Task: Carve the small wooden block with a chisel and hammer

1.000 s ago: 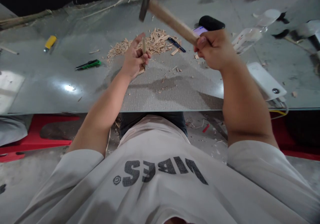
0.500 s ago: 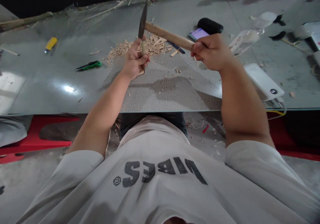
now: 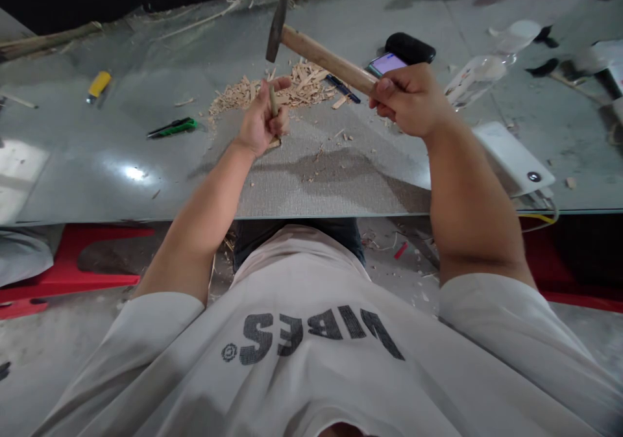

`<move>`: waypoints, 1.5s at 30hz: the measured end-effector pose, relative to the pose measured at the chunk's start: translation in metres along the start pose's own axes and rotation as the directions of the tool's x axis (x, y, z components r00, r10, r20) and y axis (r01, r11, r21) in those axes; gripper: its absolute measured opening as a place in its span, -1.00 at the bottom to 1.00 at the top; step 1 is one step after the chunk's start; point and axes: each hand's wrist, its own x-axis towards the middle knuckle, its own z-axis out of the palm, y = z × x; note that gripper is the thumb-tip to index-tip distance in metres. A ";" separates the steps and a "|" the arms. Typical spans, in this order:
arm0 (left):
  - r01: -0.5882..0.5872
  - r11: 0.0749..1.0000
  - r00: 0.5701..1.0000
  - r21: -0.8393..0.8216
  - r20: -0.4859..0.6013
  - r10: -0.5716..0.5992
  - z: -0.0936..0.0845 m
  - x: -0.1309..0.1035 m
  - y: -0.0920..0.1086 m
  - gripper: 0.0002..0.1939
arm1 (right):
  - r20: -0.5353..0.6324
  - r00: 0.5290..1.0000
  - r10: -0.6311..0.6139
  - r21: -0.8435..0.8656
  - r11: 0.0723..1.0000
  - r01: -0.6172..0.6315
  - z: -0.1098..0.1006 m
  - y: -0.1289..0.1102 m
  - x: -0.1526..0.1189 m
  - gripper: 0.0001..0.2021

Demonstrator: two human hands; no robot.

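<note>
My right hand [image 3: 406, 99] is closed around the end of the wooden handle of a hammer [image 3: 331, 65]. The hammer's dark metal head [image 3: 278, 24] is raised above my left hand [image 3: 260, 117], apart from it. A thin, pale, upright stick [image 3: 273, 101] is in my left hand, its top showing between the thumb and fingers; its lower end is hidden. Under that hand, the edge of a small wooden piece [image 3: 275, 143] shows on the textured grey mat [image 3: 311, 190].
Wood chips [image 3: 304, 86] are heaped beyond my hands, beside a dark blue pen-like tool [image 3: 343, 88]. A green cutter knife [image 3: 172, 128] and a yellow lighter-like item [image 3: 100, 86] lie left. On the right are a phone [image 3: 388, 64], black case [image 3: 410, 49], clear bottle [image 3: 477, 81] and white power bank [image 3: 513, 161].
The hammer head has lifted off the top of the stick and moved up and away. My left fingers have loosened a little and the stick leans slightly more.
</note>
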 end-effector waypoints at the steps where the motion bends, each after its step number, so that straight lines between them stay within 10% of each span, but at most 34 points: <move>1: 0.001 1.000 1.000 -0.003 -0.010 -0.001 0.001 0.000 0.000 0.08 | 0.003 1.000 0.004 -0.005 1.000 -0.004 0.000 -0.001 0.000 -0.26; 14: -0.018 0.996 1.000 -0.092 -0.024 0.016 -0.023 0.020 0.002 -0.42 | 0.017 1.000 -0.026 0.031 0.999 0.026 0.000 -0.001 0.000 -0.21; 21: -0.214 0.972 0.975 -0.092 -0.072 0.208 0.002 0.000 0.006 -0.14 | 0.006 0.999 -0.043 0.070 0.997 0.042 0.002 -0.006 -0.001 -0.09; 32: -0.353 0.936 0.934 -0.017 -0.072 0.351 0.004 0.019 -0.008 -0.41 | -0.004 0.998 -0.061 0.145 0.988 0.061 -0.003 -0.009 -0.003 -0.15; 45: -0.032 0.998 0.996 -0.051 0.086 0.036 -0.020 0.032 -0.010 -0.47 | -0.005 0.996 -0.084 0.163 0.983 0.084 -0.002 -0.005 0.000 -0.09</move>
